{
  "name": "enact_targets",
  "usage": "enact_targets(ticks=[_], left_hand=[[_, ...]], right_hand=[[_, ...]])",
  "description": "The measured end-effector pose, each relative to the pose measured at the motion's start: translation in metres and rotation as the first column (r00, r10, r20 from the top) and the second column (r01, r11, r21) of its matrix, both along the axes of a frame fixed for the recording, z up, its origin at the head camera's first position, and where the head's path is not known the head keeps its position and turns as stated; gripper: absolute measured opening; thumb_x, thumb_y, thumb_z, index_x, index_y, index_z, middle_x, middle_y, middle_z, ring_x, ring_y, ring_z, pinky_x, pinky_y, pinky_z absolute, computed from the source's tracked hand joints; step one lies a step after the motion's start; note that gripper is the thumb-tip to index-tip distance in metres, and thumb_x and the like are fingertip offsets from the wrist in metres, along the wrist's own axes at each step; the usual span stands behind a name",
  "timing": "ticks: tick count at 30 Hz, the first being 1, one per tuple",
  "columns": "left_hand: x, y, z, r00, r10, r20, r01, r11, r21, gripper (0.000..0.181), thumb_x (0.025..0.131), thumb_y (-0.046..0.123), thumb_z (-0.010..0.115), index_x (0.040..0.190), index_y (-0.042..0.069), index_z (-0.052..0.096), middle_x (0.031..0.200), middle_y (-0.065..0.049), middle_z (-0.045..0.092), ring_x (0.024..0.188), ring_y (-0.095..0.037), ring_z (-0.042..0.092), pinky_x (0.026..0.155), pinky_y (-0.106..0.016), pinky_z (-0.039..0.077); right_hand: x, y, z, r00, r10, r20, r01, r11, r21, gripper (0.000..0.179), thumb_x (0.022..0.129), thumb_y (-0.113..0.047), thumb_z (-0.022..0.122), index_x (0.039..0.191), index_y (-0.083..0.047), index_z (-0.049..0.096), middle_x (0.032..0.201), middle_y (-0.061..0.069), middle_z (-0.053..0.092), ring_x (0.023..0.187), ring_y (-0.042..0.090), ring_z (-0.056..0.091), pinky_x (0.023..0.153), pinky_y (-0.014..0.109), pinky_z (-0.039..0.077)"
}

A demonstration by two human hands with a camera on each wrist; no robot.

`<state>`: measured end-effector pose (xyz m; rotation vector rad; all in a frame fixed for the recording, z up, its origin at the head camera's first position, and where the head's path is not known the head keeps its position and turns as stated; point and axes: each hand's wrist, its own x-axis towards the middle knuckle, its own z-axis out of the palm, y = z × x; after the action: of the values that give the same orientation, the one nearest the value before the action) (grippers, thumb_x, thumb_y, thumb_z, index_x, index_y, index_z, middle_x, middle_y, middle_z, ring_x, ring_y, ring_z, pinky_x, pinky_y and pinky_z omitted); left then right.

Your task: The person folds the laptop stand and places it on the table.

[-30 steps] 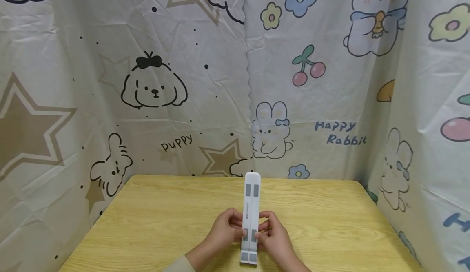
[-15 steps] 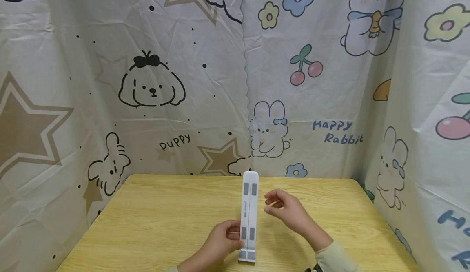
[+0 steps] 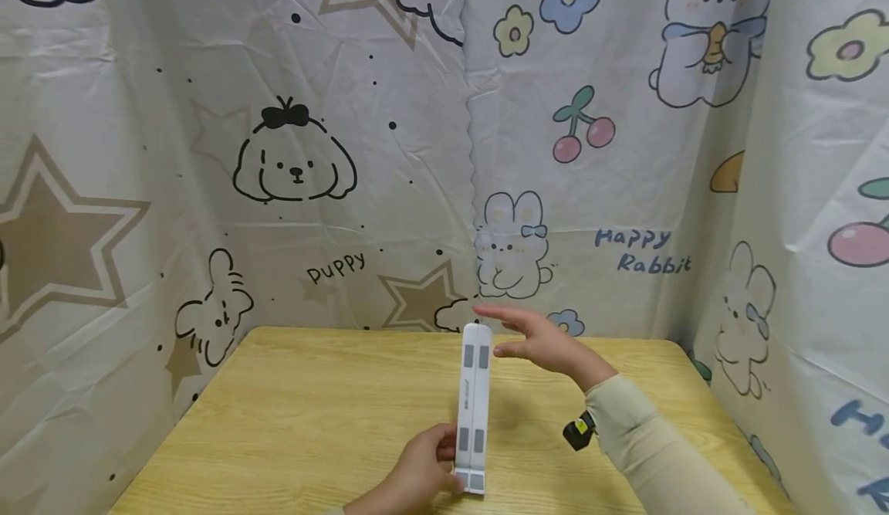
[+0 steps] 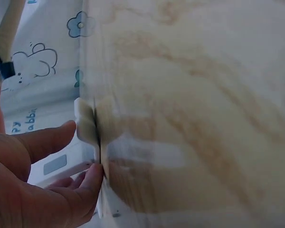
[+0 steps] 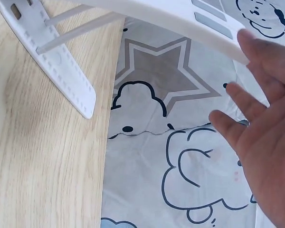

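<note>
Wood-grain table [image 3: 312, 399], backed by printed curtain [image 3: 417, 152]. White stand [image 3: 474, 391] on table, middle, toward near side; grey patches along its top face, upper part raised over the base on rods (right wrist view). Left hand [image 3: 420, 461]: thumb and curled fingers hold the stand's lower end. Right hand [image 3: 549, 343]: thumb and fingers apart at upper end; contact cannot be told.

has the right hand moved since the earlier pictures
Yes, upward in the head view: the right hand, earlier wholly below the far edge of the table at first, now overlaps that edge.
</note>
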<state>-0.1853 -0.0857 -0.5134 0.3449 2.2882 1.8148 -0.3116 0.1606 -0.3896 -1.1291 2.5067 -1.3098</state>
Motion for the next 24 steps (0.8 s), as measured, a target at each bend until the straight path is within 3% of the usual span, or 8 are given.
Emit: enact_targets(ticks=[4,10,18,24], left_hand=[[-0.001,0.002,-0.003,1.000,0.008,0.003,-0.008,1.000,-0.024,0.079,0.058,-0.026,0.076,0.133,-0.014,0.054,0.117,-0.016,0.067,0.109,-0.031,0.063,0.093,-0.044,0.059],[-0.004,0.003,-0.006,1.000,-0.007,-0.020,0.005,0.996,-0.084,0.086,0.059,-0.026,0.077,0.140,-0.015,0.050,0.122,-0.017,0.067,0.112,-0.030,0.064,0.091,-0.040,0.059],[-0.011,-0.003,-0.006,0.984,-0.168,-0.064,0.161,0.981,-0.105,0.090,0.063,-0.027,0.071,0.148,-0.012,0.043,0.129,-0.017,0.067,0.114,-0.024,0.066,0.095,-0.035,0.059],[-0.029,-0.012,-0.001,0.964,-0.265,0.007,0.263,0.952,-0.160,0.087,0.071,-0.024,0.074,0.150,-0.001,0.047,0.128,-0.012,0.069,0.115,-0.021,0.065,0.094,-0.032,0.059]], right_hand=[[-0.001,0.000,0.001,0.998,0.026,0.063,-0.029,0.998,0.051,0.070,0.094,-0.005,0.072,0.154,-0.031,0.047,0.162,-0.008,0.039,0.151,0.027,0.033,0.120,0.057,0.034],[-0.003,0.002,-0.007,1.000,0.010,0.010,-0.010,0.998,0.061,0.064,0.096,-0.004,0.068,0.151,-0.032,0.051,0.161,-0.005,0.041,0.151,0.025,0.034,0.116,0.053,0.041],[0.000,0.013,-0.008,0.996,-0.029,-0.079,0.031,0.999,0.018,0.058,0.090,-0.008,0.076,0.144,-0.025,0.061,0.153,0.003,0.052,0.143,0.030,0.048,0.106,0.051,0.051],[0.003,0.023,-0.006,0.985,-0.088,-0.145,0.091,0.996,0.013,0.055,0.084,-0.012,0.082,0.136,-0.020,0.068,0.145,0.002,0.061,0.136,0.031,0.055,0.104,0.050,0.052]])
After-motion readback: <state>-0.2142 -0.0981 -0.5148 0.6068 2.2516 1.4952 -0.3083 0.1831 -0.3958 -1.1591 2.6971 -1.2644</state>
